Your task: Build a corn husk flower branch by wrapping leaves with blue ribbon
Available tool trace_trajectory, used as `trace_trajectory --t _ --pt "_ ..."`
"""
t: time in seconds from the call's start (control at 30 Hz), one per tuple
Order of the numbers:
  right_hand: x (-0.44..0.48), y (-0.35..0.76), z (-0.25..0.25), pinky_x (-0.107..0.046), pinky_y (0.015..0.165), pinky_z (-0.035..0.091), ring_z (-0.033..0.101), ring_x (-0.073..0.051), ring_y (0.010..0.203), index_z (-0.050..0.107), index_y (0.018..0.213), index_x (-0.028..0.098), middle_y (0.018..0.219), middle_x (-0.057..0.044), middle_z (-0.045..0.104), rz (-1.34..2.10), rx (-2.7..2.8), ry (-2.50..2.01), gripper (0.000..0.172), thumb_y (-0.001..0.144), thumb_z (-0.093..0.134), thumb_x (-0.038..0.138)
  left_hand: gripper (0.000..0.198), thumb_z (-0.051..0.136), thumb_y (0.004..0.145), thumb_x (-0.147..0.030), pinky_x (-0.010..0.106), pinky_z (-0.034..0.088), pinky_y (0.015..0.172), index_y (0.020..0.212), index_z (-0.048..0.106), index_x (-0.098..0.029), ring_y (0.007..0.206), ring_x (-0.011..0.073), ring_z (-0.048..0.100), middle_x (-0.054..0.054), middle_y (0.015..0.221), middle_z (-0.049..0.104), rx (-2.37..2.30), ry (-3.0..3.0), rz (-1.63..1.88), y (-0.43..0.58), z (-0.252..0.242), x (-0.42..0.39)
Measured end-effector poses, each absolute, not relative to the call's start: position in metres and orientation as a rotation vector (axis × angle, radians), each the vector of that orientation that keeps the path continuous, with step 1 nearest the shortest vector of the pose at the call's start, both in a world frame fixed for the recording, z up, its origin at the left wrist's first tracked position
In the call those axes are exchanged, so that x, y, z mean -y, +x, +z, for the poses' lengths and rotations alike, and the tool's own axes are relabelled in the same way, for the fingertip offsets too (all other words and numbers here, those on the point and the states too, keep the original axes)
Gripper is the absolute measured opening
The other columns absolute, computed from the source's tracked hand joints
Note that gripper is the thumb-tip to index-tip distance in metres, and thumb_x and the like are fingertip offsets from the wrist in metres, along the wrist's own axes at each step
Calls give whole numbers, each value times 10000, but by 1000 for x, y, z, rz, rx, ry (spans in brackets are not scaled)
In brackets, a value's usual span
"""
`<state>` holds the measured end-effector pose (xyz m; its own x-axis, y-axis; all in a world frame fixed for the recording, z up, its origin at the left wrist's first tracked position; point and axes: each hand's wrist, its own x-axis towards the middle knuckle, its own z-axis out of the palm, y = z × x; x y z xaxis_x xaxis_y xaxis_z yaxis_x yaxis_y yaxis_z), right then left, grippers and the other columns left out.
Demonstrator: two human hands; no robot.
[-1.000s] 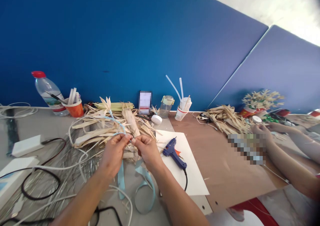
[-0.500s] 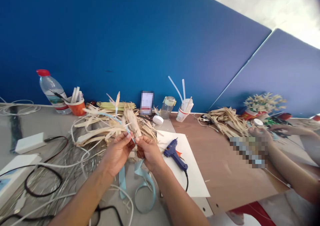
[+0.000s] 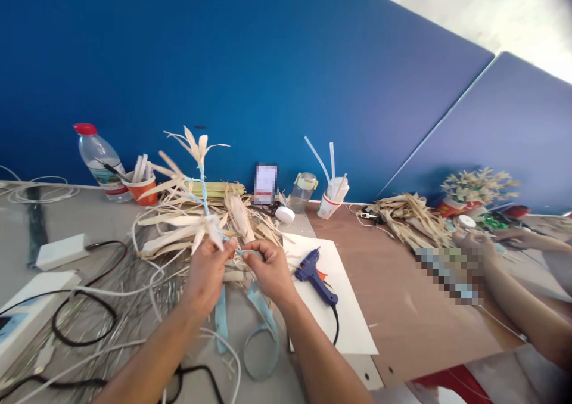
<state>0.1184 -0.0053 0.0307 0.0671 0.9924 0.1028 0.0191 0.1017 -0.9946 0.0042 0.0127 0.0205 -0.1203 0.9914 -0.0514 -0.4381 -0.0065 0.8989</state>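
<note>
My left hand is closed on the lower stem of a corn husk flower, whose pale petals fan out at the top and whose stem is wrapped in light blue tape. Smaller husk pieces branch from its sides. Just to the right, my right hand pinches the light blue tape, drawn out between the two hands. A loop of this tape hangs below my right hand. Behind the flower lies a pile of dried corn husks.
A blue glue gun rests on white paper to my right. Cables, thin wires and a power strip cover the left side. Cups, a bottle and a phone line the partition. A co-worker's arms reach in at right.
The flower has swung more upright, its petals now facing me above the pile. My hands have moved slightly apart, with tape stretched between them.
</note>
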Motion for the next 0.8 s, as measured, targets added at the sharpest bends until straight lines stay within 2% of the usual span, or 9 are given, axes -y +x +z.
trace_trajectory --t 0.1,0.23,0.37,0.5,0.63,0.8 --pt "5 115 28 -228 539 349 426 -115 560 609 602 177 547 27 520 1013 1192 -1166 99 668 611 251 209 783 566 -212 213 402 609 684 620 -158 618 88 501 -46 649 572 -869 694 1481 9 23 -10" --pt "3 115 20 -229 533 338 395 -105 529 590 608 171 536 32 497 1026 1160 -1140 158 719 580 284 235 776 583 -188 192 421 590 787 671 -141 558 57 453 -38 663 563 -711 520 1376 9 26 -8" --pt "0 121 18 -226 520 323 378 -97 506 578 614 175 529 44 481 1039 1167 -1162 141 698 597 286 137 746 639 -200 215 449 614 726 667 -130 562 62 463 -8 701 591 -629 486 1264 0 25 -11" --pt "1 127 22 -231 560 367 447 -114 558 604 693 183 600 33 542 1061 1377 -1138 58 671 610 235 135 757 635 -199 200 432 585 670 641 -139 542 57 443 -19 670 574 -672 573 1279 -6 27 -13" --pt "4 130 19 -274 655 412 530 -158 684 617 769 196 724 -21 602 607 1568 -1164 118 739 512 151 171 778 600 -215 173 387 538 632 629 -138 535 51 425 -21 657 559 -720 643 1302 -7 27 -13" --pt "4 132 5 -318 677 427 534 -181 712 590 822 194 739 -53 576 75 1626 -1039 176 769 458 92 172 764 621 -273 176 374 542 642 656 -141 588 78 457 -7 657 566 -775 802 1243 -6 26 -12"
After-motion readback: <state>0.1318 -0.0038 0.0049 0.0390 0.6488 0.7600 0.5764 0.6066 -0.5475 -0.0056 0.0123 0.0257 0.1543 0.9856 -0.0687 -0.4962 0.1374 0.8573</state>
